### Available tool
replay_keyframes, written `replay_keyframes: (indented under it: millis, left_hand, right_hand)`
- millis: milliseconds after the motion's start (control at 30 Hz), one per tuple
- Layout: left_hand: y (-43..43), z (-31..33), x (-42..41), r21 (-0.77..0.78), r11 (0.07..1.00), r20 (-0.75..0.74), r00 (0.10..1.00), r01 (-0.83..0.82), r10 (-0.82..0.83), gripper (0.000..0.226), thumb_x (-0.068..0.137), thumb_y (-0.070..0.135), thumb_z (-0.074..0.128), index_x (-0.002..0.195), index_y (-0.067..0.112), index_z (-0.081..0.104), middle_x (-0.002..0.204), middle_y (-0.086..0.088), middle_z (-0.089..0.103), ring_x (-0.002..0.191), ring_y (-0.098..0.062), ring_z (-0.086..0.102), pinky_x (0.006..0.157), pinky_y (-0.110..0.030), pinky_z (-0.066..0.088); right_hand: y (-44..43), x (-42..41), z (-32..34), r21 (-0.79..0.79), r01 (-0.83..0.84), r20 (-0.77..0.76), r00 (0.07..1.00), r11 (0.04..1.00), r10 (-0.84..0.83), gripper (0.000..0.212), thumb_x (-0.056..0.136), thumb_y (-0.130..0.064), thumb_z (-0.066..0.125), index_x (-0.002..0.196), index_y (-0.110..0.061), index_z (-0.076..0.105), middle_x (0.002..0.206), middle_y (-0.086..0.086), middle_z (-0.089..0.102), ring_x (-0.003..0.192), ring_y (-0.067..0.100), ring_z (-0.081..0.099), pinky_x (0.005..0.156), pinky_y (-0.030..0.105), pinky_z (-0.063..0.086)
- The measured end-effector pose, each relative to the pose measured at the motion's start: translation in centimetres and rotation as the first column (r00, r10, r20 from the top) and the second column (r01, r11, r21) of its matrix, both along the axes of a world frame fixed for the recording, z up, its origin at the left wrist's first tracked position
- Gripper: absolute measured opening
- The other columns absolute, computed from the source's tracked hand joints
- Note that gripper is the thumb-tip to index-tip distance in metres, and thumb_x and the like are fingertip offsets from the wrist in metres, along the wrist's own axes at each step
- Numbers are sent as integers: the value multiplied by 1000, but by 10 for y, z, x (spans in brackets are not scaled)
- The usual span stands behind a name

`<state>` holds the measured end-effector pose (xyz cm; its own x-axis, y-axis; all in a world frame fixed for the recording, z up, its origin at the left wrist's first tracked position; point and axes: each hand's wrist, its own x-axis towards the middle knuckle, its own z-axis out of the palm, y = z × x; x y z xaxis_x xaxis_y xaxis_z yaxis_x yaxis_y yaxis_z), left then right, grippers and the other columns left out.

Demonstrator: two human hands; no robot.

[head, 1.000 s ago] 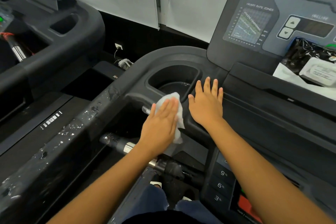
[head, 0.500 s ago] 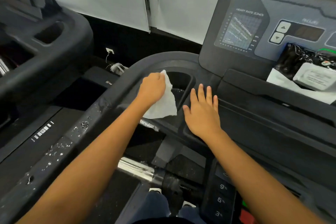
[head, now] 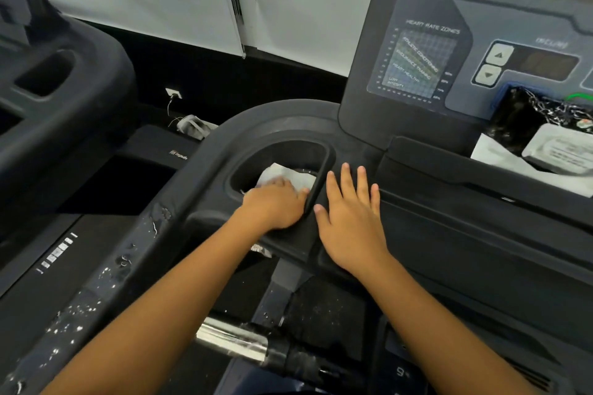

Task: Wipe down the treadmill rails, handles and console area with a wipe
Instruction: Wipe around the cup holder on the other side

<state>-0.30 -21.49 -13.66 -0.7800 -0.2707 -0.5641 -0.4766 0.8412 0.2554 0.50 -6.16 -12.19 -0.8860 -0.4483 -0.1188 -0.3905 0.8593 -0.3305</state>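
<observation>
Seen from above, two bare hands work at a black treadmill console. The left hand (head: 276, 207) reaches into one oval cup holder (head: 288, 152) moulded in matte black plastic. Its fingers curl down onto one thin, crumpled white wipe (head: 288, 176). The hand is blurred, so it seems to clutch the wipe, though the grip is not sharp. The wipe lies inside the holder, toward its near right wall.

The right hand (head: 351, 221) lies flat and relaxed just right of the holder, fingers spread on smooth plastic, holding nothing.

Above, a grey panel carries one heart rate chart (head: 417, 64) and two rounded square arrow buttons (head: 499, 54), one up, one down. At far right, one glossy black packet (head: 519, 125) with a white label sits on the console ledge. At lower left, one side rail (head: 96, 298) is flecked with white specks. One shiny metal bar (head: 231, 338) crosses below the arms.
</observation>
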Motion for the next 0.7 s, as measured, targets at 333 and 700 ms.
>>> replay_keyframes:
  millis: [333, 700]
  left_hand:
    - [-1, -2, -26, 169, 960, -147, 969, 222, -198, 42, 102, 11, 30, 143, 8, 36, 150, -16, 32, 136, -34, 33, 113, -37, 28]
    - [-20, 7, -26, 472, 870, -23, 988, 143, -150, 57, 87, -13, 35, 137, 12, 23, 141, -9, 46, 134, -24, 38, 104, -33, 35]
  right_hand:
    - [-5, 1, 0, 17, 34, -5, 999, 999, -34, 64, 101, -39, 31, 154, -17, 2, 162, 5, -6, 147, 27, -18, 117, 47, -10]
    - [-1, 0, -2, -49, 25, -3, 1000, 999, -25, 63, 100, -36, 36, 154, -16, 10, 162, 4, -1, 147, 25, -16, 117, 45, -10]
